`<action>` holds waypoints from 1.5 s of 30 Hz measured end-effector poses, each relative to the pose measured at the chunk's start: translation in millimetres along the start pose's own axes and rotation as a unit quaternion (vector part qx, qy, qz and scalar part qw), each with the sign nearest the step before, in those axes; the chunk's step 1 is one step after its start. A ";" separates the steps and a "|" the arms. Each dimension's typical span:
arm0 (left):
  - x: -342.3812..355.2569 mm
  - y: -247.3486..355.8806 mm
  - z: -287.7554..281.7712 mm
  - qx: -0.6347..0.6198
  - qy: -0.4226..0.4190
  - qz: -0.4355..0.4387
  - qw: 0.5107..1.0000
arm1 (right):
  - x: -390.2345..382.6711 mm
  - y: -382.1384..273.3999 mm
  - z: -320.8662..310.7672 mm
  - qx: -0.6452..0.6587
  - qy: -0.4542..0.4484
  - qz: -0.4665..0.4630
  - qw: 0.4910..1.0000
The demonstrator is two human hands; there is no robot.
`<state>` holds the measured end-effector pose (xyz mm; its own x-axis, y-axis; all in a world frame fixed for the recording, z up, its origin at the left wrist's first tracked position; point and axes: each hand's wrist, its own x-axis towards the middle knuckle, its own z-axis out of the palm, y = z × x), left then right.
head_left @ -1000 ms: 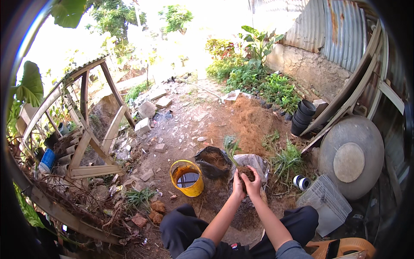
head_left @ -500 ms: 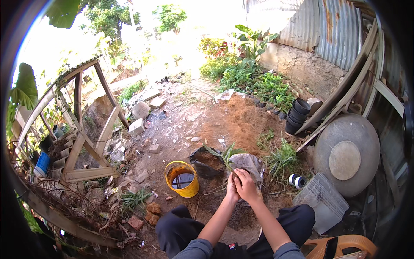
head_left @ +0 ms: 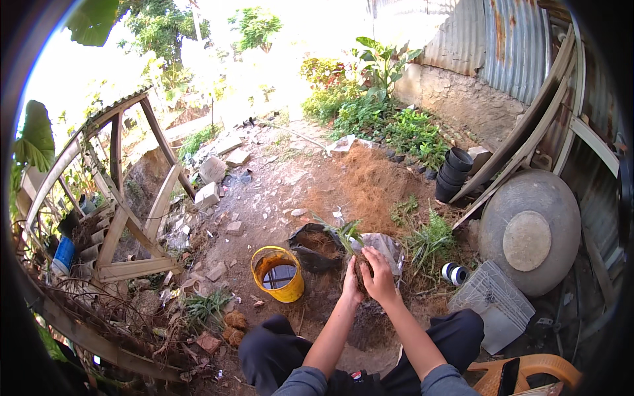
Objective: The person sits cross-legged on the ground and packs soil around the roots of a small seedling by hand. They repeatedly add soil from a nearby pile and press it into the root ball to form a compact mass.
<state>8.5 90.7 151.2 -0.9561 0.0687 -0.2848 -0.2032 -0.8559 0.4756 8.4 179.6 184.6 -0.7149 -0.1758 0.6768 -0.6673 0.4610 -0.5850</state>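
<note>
At the frame's lower centre, a seedling (head_left: 348, 235) with its root ball is being gripped by the left hand (head_left: 352, 285) and right hand (head_left: 380, 277), beside a soil-filled black bag (head_left: 317, 245); water is being held in the yellow bucket (head_left: 279, 274).

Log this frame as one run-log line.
left hand: cupping small green seedling's root ball | right hand: pressing same root ball | near: yellow plastic bucket holding water, black soil-filled grow bag | person seated on ground

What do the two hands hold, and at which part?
Both hands, left hand and right hand, cup the soil root ball of a small green seedling, below its leaves.
</note>
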 end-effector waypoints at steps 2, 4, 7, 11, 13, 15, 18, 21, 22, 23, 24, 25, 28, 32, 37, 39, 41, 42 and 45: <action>2.6 0.1 -0.7 -0.008 -0.030 0.006 1.000 | -0.1 -1.0 3.6 0.008 -0.034 0.002 0.999; 4.6 -0.8 -3.9 -0.009 -0.002 -0.010 1.000 | -2.0 -2.3 6.6 0.034 -0.042 0.026 0.998; 5.3 -0.4 -6.6 -0.040 -0.025 0.005 0.999 | -3.7 -2.3 9.6 0.018 -0.037 0.013 0.999; -0.6 2.3 -3.0 -0.002 -0.004 0.051 0.999 | -10.7 1.3 13.1 -0.014 -0.034 0.023 0.999; -2.9 2.9 1.1 -0.002 0.005 0.041 0.999 | -11.7 6.7 16.4 0.051 0.001 0.077 0.996; -3.6 2.3 4.5 0.014 -0.013 0.053 0.998 | -9.6 15.7 16.1 0.115 0.032 0.174 0.977; -1.7 0.0 5.9 0.044 0.029 0.045 0.998 | -7.0 24.2 14.7 0.284 0.114 0.273 0.912; -0.4 0.3 2.9 0.033 0.032 0.040 0.998 | -8.4 18.6 14.4 0.227 0.097 0.253 0.936; -0.6 1.2 1.5 0.025 0.024 0.037 0.999 | -10.2 13.4 14.1 0.192 0.064 0.177 0.963; -0.7 2.4 0.7 0.002 0.029 0.065 0.997 | -11.7 7.8 13.3 0.152 0.029 0.121 0.981; -1.5 4.7 -0.6 -0.032 0.027 0.045 0.998 | -10.9 2.8 12.9 0.152 0.004 0.074 0.986; -3.0 8.2 -2.6 -0.065 0.038 0.023 0.997 | -9.5 -0.7 10.5 0.160 -0.016 0.055 0.986; -5.6 11.7 -3.5 -0.063 -0.031 0.039 0.997 | -0.7 -2.7 1.5 0.127 -0.002 0.019 0.992; -5.5 4.7 -0.1 -0.029 -0.018 0.050 0.998 | -2.4 -1.2 3.7 0.088 -0.028 0.006 0.996; -12.5 -0.8 3.5 0.012 -0.032 0.065 0.997 | -21.6 -4.9 20.5 0.055 -0.009 -0.010 0.998; -15.8 1.2 6.5 -0.012 -0.036 0.038 0.999 | -21.8 -0.4 17.8 0.088 -0.048 0.004 0.995; -18.2 6.4 9.0 -0.033 -0.049 0.025 0.998 | -17.3 4.5 14.1 0.145 -0.048 0.025 0.988; -19.1 9.4 9.8 0.002 -0.058 0.040 0.998 | -14.8 7.8 8.9 0.159 -0.021 0.036 0.986; -18.9 11.9 13.5 -0.068 -0.109 0.019 0.992 | -11.8 9.2 2.7 0.195 0.062 0.081 0.976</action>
<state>21.3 86.1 173.4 -0.9884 0.1316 -0.0756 -0.1502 -0.9199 0.3623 10.2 183.6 170.0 -0.8024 -0.0116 0.5966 -0.5943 0.1047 -0.7974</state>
